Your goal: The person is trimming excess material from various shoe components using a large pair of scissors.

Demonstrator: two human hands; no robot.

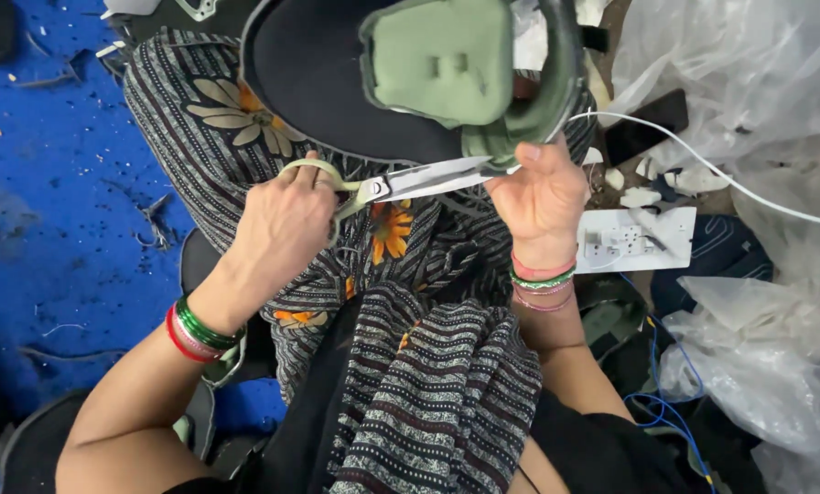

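One pair of scissors (410, 183) lying nearly level across the lap, blades pointing right, left hand (286, 220) closed through the green handles, right hand (543, 197) gripping one green-padded black piece (447, 64), blade tips at its lower edge.

left hand (282, 220): fingers curled shut, knuckles up, bangled wrist bent
right hand (543, 197): palm toward camera, fingers gripping closed, forearm near

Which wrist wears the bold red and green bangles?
The left wrist's bangles, behind the hand working the scissors; the right wrist's bangles are thinner, pink and green.
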